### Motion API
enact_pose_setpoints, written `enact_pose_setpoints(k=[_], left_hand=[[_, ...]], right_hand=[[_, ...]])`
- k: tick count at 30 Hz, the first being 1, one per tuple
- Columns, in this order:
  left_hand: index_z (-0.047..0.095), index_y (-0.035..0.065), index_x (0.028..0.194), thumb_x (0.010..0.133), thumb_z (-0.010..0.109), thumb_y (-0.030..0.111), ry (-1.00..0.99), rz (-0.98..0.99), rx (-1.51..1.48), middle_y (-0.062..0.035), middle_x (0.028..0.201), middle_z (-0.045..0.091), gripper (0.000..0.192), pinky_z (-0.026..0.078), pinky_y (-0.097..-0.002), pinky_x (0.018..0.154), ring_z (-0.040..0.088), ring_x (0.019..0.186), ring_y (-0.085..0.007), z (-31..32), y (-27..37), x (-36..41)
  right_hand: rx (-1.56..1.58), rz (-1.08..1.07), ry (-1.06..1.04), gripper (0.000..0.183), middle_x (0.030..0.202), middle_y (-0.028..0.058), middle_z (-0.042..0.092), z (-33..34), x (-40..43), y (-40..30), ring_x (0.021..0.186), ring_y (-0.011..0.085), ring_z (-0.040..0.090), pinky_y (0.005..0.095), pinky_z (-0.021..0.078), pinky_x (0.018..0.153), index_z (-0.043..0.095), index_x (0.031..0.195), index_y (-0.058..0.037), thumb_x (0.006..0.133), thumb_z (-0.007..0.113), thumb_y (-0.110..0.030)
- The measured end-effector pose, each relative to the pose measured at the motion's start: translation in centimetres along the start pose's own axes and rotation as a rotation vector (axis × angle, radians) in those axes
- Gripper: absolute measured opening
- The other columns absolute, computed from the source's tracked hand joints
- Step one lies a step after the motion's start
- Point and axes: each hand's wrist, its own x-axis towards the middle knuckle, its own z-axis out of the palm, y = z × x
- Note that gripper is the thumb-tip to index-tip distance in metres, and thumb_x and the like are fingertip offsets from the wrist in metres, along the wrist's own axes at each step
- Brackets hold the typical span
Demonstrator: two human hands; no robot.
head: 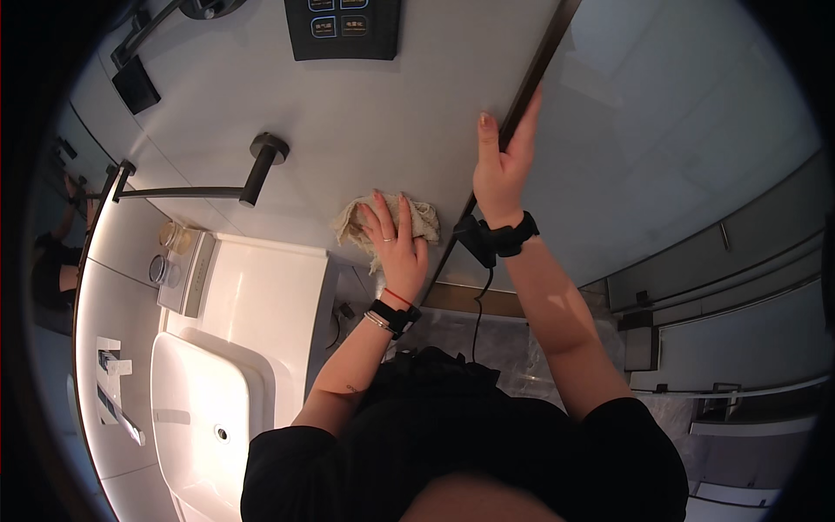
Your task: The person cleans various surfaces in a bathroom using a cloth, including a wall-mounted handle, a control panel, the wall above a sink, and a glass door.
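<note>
My left hand [399, 258] presses a crumpled beige cloth [425, 218] against the light grey wall [391, 130]. Its fingers are spread over the cloth, and a ring shows on one of them. To the right, my right hand [502, 176] grips the dark upright edge [545, 52] of what looks like a door. The thumb rests on the wall side of that edge, while the fingers reach around the other side and are partly hidden. Right of the edge extends a smooth blue-grey panel [652, 130]. Black bands circle both my wrists.
A black towel bar [182, 192] juts from the wall at left. Below it are a white counter [267, 267], a washbasin [196, 417] and a chrome faucet [121, 398]. Jars [163, 271] stand by a box [196, 274]. Above is a black switch panel [342, 32]. A cable [479, 313] hangs from my right wristband.
</note>
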Motion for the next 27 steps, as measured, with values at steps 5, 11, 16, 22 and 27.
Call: enact_pose_setpoints(k=[5, 11, 16, 22, 27], left_hand=[[0.035, 0.0106, 0.147, 0.075, 0.048, 0.005, 0.007, -0.009, -0.008, -0.0209, 0.157, 0.01, 0.073, 0.012, -0.0684, 0.107, 0.005, 0.141, -0.052, -0.07, 0.26, 0.16], [0.036, 0.0106, 0.146, 0.076, 0.048, 0.005, -0.004, -0.005, -0.008, -0.0213, 0.157, 0.011, 0.072, 0.012, -0.0681, 0.107, 0.006, 0.141, -0.0521, -0.19, 0.18, 0.09], [0.036, 0.0095, 0.146, 0.076, 0.047, 0.003, -0.015, 0.022, 0.005, -0.0212, 0.157, 0.01, 0.071, 0.013, -0.0651, 0.109, 0.006, 0.141, -0.052, -0.34, 0.09, 0.07], [0.035, 0.0083, 0.146, 0.077, 0.045, -0.001, -0.035, -0.005, 0.027, -0.0211, 0.158, 0.008, 0.071, 0.012, -0.0587, 0.113, 0.004, 0.141, -0.0519, -0.63, 0.39, 0.17], [0.035, 0.0076, 0.146, 0.076, 0.045, -0.001, -0.033, 0.01, 0.03, -0.0218, 0.158, 0.008, 0.071, 0.012, -0.0584, 0.113, 0.004, 0.141, -0.0524, -0.59, 0.58, 0.28]], right_hand=[[0.002, -0.025, -0.007, 0.068, 0.154, 0.0202, 0.023, -0.03, 0.11, -0.05, 0.141, 0.0337, 0.029, 0.0388, 0.0282, 0.112, 0.017, 0.149, 0.0023, 0.095, 0.054, -0.017], [0.022, -0.018, -0.009, 0.068, 0.155, 0.0203, 0.022, -0.02, 0.13, -0.19, 0.141, 0.0335, 0.029, 0.0387, 0.0284, 0.112, 0.017, 0.149, 0.0021, 0.095, 0.054, -0.014], [-0.002, -0.059, -0.003, 0.067, 0.15, 0.0174, 0.029, 0.0, 0.31, -0.31, 0.135, 0.0278, 0.034, 0.0355, 0.0299, 0.109, 0.017, 0.149, 0.0021, 0.096, 0.054, -0.014], [-0.011, -0.034, -0.01, 0.068, 0.154, 0.0203, 0.023, -0.03, 0.2, -0.19, 0.141, 0.0337, 0.028, 0.0389, 0.0272, 0.112, 0.017, 0.149, 0.0027, 0.095, 0.054, -0.014], [0.012, -0.027, -0.005, 0.067, 0.154, 0.0203, 0.023, -0.1, 0.22, -0.12, 0.141, 0.034, 0.029, 0.0388, 0.0267, 0.113, 0.018, 0.148, 0.003, 0.094, 0.054, -0.013]])
